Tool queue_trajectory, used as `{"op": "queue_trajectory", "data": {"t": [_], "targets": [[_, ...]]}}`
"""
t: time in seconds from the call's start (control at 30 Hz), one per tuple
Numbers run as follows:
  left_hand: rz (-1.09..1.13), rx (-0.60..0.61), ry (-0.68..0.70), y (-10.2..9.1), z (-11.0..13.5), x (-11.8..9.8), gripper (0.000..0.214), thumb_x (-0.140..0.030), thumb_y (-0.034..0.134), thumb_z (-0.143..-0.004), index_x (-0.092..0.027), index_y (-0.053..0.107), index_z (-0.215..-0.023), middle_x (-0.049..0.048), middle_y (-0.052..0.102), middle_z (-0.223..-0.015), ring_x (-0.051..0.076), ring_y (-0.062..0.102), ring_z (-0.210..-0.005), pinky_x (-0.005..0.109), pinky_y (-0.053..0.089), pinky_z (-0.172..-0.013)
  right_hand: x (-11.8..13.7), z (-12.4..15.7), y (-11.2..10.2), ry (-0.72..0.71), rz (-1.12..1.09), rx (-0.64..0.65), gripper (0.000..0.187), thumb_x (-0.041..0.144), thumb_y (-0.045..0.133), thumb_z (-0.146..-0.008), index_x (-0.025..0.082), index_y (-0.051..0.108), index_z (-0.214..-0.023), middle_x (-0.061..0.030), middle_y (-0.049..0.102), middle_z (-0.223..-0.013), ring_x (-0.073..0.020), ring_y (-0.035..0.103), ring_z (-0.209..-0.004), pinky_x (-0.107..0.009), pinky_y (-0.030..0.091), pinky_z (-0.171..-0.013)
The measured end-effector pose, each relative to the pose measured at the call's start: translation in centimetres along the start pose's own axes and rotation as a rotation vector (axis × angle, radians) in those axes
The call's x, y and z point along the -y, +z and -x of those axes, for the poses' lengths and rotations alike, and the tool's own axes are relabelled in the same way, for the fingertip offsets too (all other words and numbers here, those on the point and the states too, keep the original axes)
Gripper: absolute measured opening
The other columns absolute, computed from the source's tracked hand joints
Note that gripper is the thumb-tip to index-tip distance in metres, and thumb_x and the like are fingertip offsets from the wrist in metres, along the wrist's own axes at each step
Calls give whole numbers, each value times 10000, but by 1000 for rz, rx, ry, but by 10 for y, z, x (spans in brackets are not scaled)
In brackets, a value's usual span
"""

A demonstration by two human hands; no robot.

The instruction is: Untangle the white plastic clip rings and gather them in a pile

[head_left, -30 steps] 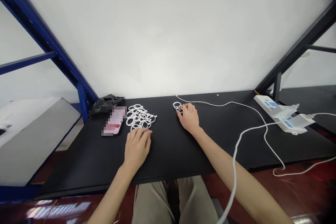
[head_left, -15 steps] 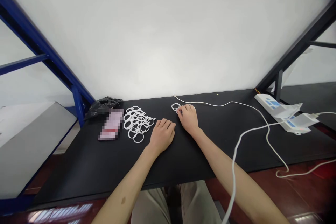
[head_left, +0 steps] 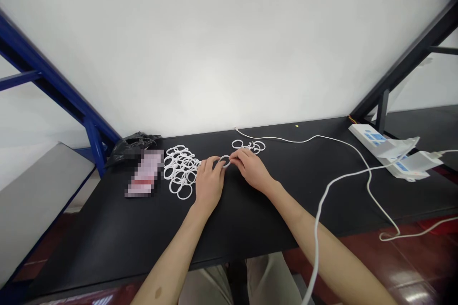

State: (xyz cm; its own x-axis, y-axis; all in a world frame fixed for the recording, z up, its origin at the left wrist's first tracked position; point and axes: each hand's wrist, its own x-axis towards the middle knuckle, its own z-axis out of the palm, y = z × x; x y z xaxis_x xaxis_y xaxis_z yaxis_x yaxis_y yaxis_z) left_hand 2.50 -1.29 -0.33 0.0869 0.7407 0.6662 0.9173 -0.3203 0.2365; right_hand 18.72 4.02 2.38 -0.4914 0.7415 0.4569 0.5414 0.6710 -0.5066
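Note:
Between my two hands is one thin white ring [head_left: 224,160], just above or on the black table. My left hand [head_left: 209,178] is closed, pinching the ring's left side with thumb and fingertips. On the opposite side, the fingers of my right hand [head_left: 250,167] pinch the same ring. Left of my left hand lies a pile of white rings [head_left: 184,191], overlapping one another, with small eyelets or knobs on their rims. Beyond my right hand, a few more such rings [head_left: 237,144] lie in a loose group.
A pink, pixelated item [head_left: 147,171] and a crumpled black plastic bag [head_left: 134,145] sit on the black table [head_left: 150,233] at the left. White power strips [head_left: 393,152] with adapters stand at the right. A white cable [head_left: 324,200] crosses over my right forearm.
My right hand has moved left and nearer from the far group of rings. My left hand has shifted slightly left. Both now pinch one ring between them.

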Motion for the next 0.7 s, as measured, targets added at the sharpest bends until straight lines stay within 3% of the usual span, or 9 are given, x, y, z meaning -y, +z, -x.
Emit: {"op": "queue_trajectory", "data": {"t": [0.3, 0.7], "targets": [[56, -19, 23, -2, 2, 1, 206, -181, 526, -935, -224, 717, -1000, 92, 654, -1049, 231, 553, -915, 409, 502, -807, -2, -2, 3, 122, -346, -26, 158, 253, 579, -908, 221, 656, -1043, -43, 660, -978, -152, 616, -824, -303, 513, -757], [143, 16, 51, -3, 2, 2, 171, -200, 525, -949, -201, 684, -1013, 66, 673, -945, 212, 532, -860, 379, 483, -780, 3, -2, 3, 210, -397, -29, 158, 309, 592, -894, 211, 680, -982, -32, 678, -911, -152, 622, -808, -290, 496, -733]]}}
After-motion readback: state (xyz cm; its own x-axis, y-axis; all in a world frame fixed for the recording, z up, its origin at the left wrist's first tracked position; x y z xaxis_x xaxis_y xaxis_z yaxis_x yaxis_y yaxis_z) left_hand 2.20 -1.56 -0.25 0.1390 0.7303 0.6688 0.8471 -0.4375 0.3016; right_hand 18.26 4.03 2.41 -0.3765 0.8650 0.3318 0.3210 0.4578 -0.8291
